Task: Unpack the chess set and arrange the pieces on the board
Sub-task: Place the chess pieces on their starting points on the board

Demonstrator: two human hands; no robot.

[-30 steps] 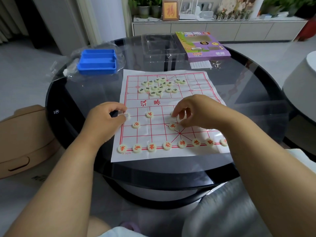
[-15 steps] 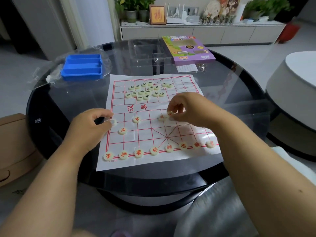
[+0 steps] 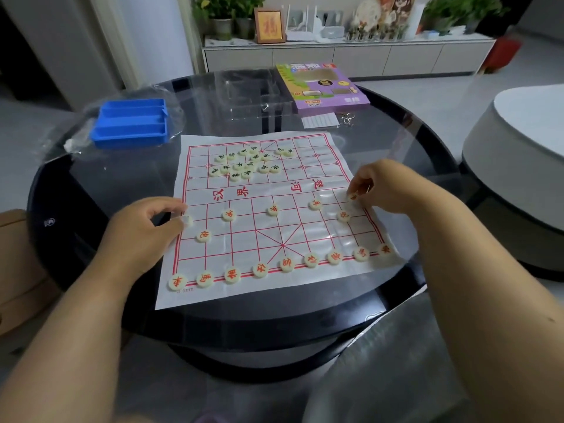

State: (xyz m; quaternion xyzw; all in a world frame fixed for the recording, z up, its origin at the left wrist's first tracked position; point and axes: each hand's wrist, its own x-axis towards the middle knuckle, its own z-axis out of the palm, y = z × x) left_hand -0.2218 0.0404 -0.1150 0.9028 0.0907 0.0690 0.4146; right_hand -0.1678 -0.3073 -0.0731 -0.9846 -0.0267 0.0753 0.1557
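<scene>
Two hands place round cream chess pieces on the white paper board with red lines.

The right hand pinches a red-marked piece under its fingertips; the left hand pinches another piece at its fingertips, on the board's edge.

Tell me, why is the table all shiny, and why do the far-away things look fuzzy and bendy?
In the head view, the glass table shines because its top mirrors pale room light; the paper board glints a little too. The wide-angle lens curves the table's rim and the cabinet behind. The far plants look blurred, while the red pieces near the hands stay fairly sharp.
</scene>
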